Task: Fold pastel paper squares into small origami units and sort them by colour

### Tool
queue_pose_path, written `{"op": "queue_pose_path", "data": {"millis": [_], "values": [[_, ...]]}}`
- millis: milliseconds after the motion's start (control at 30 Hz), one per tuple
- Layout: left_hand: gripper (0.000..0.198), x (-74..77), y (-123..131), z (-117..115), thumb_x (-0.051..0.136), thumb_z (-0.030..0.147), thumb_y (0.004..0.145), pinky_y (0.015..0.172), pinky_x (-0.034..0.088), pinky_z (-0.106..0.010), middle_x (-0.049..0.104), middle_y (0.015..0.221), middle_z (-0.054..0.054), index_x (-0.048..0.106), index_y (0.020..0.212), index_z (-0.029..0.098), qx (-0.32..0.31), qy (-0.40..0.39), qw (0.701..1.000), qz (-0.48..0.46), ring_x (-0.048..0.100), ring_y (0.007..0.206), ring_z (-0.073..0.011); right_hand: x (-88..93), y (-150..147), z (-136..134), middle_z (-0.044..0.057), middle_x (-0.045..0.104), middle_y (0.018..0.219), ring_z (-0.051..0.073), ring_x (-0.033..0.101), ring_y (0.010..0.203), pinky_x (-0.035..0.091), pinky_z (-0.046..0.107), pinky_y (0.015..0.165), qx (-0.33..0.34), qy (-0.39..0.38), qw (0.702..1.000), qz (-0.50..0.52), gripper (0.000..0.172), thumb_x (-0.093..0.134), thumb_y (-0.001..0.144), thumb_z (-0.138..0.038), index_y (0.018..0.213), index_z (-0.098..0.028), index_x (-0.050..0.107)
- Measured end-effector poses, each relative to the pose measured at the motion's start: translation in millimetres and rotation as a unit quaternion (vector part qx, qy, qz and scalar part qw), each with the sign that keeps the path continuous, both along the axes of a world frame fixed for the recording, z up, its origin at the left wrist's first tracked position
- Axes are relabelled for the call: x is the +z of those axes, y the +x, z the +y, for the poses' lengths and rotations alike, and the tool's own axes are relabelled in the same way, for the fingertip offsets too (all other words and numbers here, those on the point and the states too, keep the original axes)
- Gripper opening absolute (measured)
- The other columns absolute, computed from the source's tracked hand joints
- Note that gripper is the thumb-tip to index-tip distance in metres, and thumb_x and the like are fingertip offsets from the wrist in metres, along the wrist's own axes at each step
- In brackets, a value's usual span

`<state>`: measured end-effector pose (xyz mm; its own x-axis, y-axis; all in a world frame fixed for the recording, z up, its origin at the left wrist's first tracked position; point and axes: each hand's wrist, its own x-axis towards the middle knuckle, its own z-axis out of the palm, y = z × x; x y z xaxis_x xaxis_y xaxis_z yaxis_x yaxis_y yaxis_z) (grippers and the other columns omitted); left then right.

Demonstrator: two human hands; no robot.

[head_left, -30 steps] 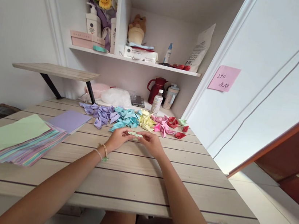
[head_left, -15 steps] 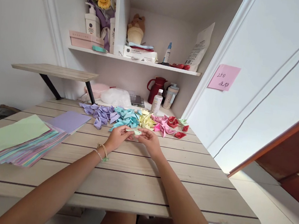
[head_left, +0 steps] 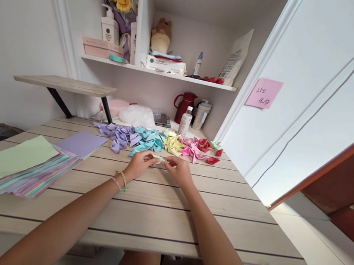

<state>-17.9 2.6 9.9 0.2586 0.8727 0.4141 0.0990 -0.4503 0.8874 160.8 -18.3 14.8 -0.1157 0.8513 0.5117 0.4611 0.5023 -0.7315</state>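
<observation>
A small folded piece of light green paper (head_left: 160,159) is pinched between my two hands, just above the wooden table. My left hand (head_left: 140,163) has its left end between thumb and fingers. At the other end, my right hand (head_left: 178,169) grips it the same way; the fingers partly cover the paper. Right behind the hands lie folded paper pieces: purple ones (head_left: 122,136), turquoise ones (head_left: 149,138), yellow ones (head_left: 173,143), pink ones (head_left: 193,150), and red ones (head_left: 213,160).
On the left lies a fanned stack of coloured paper sheets (head_left: 13,159), light green on top, beside a purple sheet (head_left: 81,143). A plastic bottle (head_left: 185,122), a red jug (head_left: 185,107) and a tumbler (head_left: 202,114) stand at the back. A small raised shelf (head_left: 66,84) overhangs the back left.
The green paper has tilted and now looks narrower between my fingers. My right fingers have closed further over its right end; both hands stay in nearly the same place.
</observation>
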Motion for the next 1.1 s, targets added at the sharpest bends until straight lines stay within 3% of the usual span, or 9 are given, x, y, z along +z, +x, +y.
{"op": "queue_pose_path", "data": {"millis": [167, 367, 500, 767, 933, 1100], "values": [[0.028, 0.1, -2, 1, 0.058, 0.041, 0.073, 0.045, 0.041, -0.021, 0.054, 0.052, 0.003, 0.062, 0.080, 0.014, -0.001, -0.002, 0.999, 0.032, 0.051, 0.046, -0.0103, 2.0, 0, -3, 0.002, 0.068, 0.068, 0.013, 0.056, 0.057, 0.041, 0.022, 0.056, 0.017, 0.032, 0.997, -0.068, 0.020, 0.055, 0.078, -0.031, 0.078, -0.018, 0.070], [0.027, 0.1, 1, -1, 0.051, 0.040, 0.080, 0.056, 0.048, -0.024, 0.058, 0.063, -0.001, 0.058, 0.077, 0.014, -0.075, -0.019, 0.997, 0.016, 0.058, 0.057, -0.0114, 4.2, -1, -5, 0.000, 0.063, 0.056, 0.012, 0.052, 0.051, 0.036, 0.021, 0.047, 0.022, -0.037, 0.999, -0.014, 0.031, 0.052, 0.077, -0.040, 0.069, -0.015, 0.069], [0.028, 0.3, 3, -2, 0.050, 0.041, 0.080, 0.057, 0.048, -0.024, 0.058, 0.063, -0.001, 0.059, 0.082, 0.015, -0.088, -0.020, 0.996, 0.027, 0.057, 0.057, -0.0117, 2.2, -1, -2, 0.002, 0.067, 0.068, 0.013, 0.054, 0.057, 0.040, 0.021, 0.052, 0.050, -0.042, 0.998, 0.005, 0.028, 0.052, 0.076, -0.037, 0.081, -0.016, 0.070], [0.039, -1.4, 6, -8, 0.059, 0.038, 0.074, 0.053, 0.044, -0.022, 0.051, 0.064, 0.003, 0.056, 0.105, 0.015, -0.055, 0.008, 0.996, 0.068, 0.051, 0.055, -0.0096, -5.7, -4, 0, -0.001, 0.063, 0.061, 0.011, 0.054, 0.052, 0.043, 0.022, 0.056, 0.018, -0.028, 0.999, -0.013, 0.029, 0.050, 0.068, -0.019, 0.093, -0.016, 0.064], [0.041, -1.0, 8, -11, 0.062, 0.034, 0.072, 0.055, 0.043, -0.020, 0.050, 0.065, 0.004, 0.051, 0.108, 0.017, -0.020, 0.067, 0.995, 0.073, 0.051, 0.058, -0.0087, -5.1, -7, 0, 0.000, 0.061, 0.059, 0.013, 0.058, 0.053, 0.047, 0.025, 0.055, 0.026, -0.078, 0.991, 0.105, 0.021, 0.050, 0.066, -0.019, 0.082, -0.017, 0.063], [0.028, -0.8, 6, -8, 0.063, 0.035, 0.071, 0.066, 0.050, -0.026, 0.061, 0.080, -0.004, 0.057, 0.091, 0.016, -0.014, 0.046, 0.999, 0.027, 0.060, 0.073, -0.0143, -3.7, -6, 2, 0.002, 0.064, 0.064, 0.015, 0.061, 0.059, 0.052, 0.029, 0.061, 0.055, -0.150, 0.957, 0.240, 0.019, 0.057, 0.064, -0.023, 0.080, -0.015, 0.063]]}}
